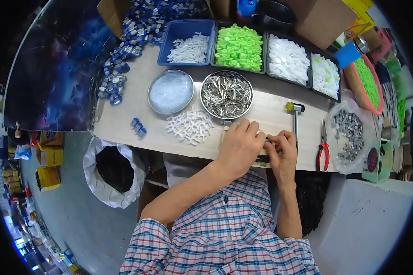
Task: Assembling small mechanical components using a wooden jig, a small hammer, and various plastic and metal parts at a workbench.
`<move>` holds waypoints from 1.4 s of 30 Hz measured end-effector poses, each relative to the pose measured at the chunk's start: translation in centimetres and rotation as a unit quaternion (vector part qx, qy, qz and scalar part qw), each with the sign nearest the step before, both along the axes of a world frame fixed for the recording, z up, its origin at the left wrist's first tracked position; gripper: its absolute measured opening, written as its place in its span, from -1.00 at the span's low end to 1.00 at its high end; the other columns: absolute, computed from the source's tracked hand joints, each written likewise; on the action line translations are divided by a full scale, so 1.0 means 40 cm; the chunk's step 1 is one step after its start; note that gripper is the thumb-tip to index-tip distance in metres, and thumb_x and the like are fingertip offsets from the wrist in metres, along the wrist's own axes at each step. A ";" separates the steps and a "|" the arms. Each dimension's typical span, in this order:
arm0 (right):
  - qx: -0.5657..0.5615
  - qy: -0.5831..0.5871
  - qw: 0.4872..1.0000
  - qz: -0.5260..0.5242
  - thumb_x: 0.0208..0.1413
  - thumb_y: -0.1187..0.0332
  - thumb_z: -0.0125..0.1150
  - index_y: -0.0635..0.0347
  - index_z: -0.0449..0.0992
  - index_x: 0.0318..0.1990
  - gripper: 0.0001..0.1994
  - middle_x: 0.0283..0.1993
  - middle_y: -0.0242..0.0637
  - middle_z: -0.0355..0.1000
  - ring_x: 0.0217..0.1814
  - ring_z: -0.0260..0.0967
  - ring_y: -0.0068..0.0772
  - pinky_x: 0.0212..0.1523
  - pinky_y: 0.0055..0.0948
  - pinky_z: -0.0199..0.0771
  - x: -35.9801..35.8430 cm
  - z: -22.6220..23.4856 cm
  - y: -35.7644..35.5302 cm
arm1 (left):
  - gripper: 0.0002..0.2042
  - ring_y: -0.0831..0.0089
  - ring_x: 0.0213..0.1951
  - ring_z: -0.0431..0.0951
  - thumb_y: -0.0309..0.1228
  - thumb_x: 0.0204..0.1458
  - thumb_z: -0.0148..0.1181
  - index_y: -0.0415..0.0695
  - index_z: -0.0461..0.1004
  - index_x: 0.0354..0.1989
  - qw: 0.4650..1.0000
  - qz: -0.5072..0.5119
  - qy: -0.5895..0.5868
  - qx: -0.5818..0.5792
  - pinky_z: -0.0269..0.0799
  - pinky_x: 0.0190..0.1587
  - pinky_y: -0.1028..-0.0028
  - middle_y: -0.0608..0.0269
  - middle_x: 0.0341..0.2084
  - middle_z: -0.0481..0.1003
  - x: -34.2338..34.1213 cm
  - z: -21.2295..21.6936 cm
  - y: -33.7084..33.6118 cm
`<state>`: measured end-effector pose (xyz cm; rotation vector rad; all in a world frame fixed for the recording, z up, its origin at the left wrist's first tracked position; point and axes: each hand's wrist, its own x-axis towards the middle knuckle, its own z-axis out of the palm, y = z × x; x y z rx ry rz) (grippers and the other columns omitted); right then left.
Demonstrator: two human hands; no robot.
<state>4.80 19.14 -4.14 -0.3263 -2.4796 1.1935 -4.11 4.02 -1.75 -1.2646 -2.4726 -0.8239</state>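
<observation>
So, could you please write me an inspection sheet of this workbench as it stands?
Surface: pale wooden bench top, crowded along the far edge.
Job's things: small dark part at the bench's near edge, under both hands; round tin of metal pins; pile of white plastic crosses.
Clutter: hammer, red-handled pliers, trays of green caps and white caps, blue parts heap.
Grippers: left hand and right hand together over the part; grip hidden.
Cables: nothing seen.
Surroundings: white-lined bin bag, grey floor.
</observation>
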 end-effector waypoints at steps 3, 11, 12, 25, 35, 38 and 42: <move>-0.134 -0.043 0.989 0.047 0.14 0.60 0.26 0.31 0.52 0.05 -0.69 -0.02 -0.33 0.34 -0.18 0.38 -0.58 -0.15 -0.60 0.45 0.015 0.010 0.046 | -0.89 0.21 -0.26 0.44 -0.50 -0.20 0.24 -0.16 0.48 -0.46 1.000 0.005 0.001 -0.015 0.36 -0.23 0.31 0.17 -0.42 0.40 -0.004 0.013 -0.011; 0.068 0.012 0.983 -0.170 0.32 0.44 0.17 0.35 0.45 0.20 -0.66 0.01 -0.20 0.47 -0.02 0.47 -0.43 -0.05 -0.50 0.46 0.151 0.023 0.348 | -0.81 0.03 -0.14 0.51 -0.61 0.01 0.25 -0.27 0.52 -0.17 0.972 0.191 -0.088 0.105 0.42 -0.11 0.17 0.02 -0.24 0.50 -0.069 -0.019 -0.208; 0.184 -0.006 0.962 -0.202 0.34 0.40 0.16 0.37 0.44 0.21 -0.64 0.01 -0.16 0.48 -0.02 0.48 -0.38 -0.07 -0.48 0.45 0.155 0.047 0.400 | -0.77 0.03 -0.12 0.49 -0.58 -0.01 0.29 -0.27 0.53 -0.15 0.969 0.213 -0.085 0.090 0.42 -0.10 0.17 0.01 -0.22 0.49 -0.079 -0.024 -0.226; 0.425 -0.119 0.868 -0.228 0.30 0.23 0.16 0.35 0.53 0.13 -0.61 0.10 0.12 0.46 0.12 0.42 0.14 0.15 -0.11 0.40 0.136 -0.102 0.734 | -0.70 0.10 -0.11 0.41 -0.49 -0.13 0.47 -0.23 0.53 -0.21 0.972 0.219 -0.055 0.068 0.35 -0.07 0.22 0.08 -0.21 0.44 -0.087 -0.056 -0.198; 0.364 -0.088 0.904 -0.208 0.24 0.39 0.21 0.28 0.56 0.03 -0.75 -0.02 0.01 0.49 0.02 0.44 0.07 0.07 -0.16 0.43 0.136 -0.079 0.715 | -0.78 0.21 -0.29 0.48 -0.51 -0.08 0.44 -0.22 0.50 -0.30 0.966 0.190 -0.105 0.141 0.39 -0.18 0.29 0.20 -0.43 0.52 -0.067 -0.062 -0.244; 0.361 -0.104 0.908 -0.187 0.23 0.43 0.19 0.28 0.54 0.04 -0.74 -0.03 0.00 0.49 0.02 0.45 0.05 0.06 -0.18 0.43 0.132 -0.058 0.694 | -0.83 0.33 -0.36 0.50 -0.52 -0.02 0.40 -0.23 0.53 -0.29 0.928 0.201 -0.235 0.207 0.39 -0.21 0.37 0.22 -0.43 0.54 -0.065 -0.040 -0.283; 0.351 -0.050 0.927 -0.120 0.22 0.49 0.16 0.29 0.52 0.06 -0.73 -0.01 -0.02 0.49 0.02 0.47 0.00 0.05 -0.23 0.46 0.130 -0.059 0.682 | -0.86 0.42 -0.37 0.51 -0.52 0.03 0.37 -0.22 0.55 -0.27 0.867 0.313 -0.239 0.305 0.41 -0.22 0.41 0.21 -0.42 0.56 -0.117 -0.026 -0.345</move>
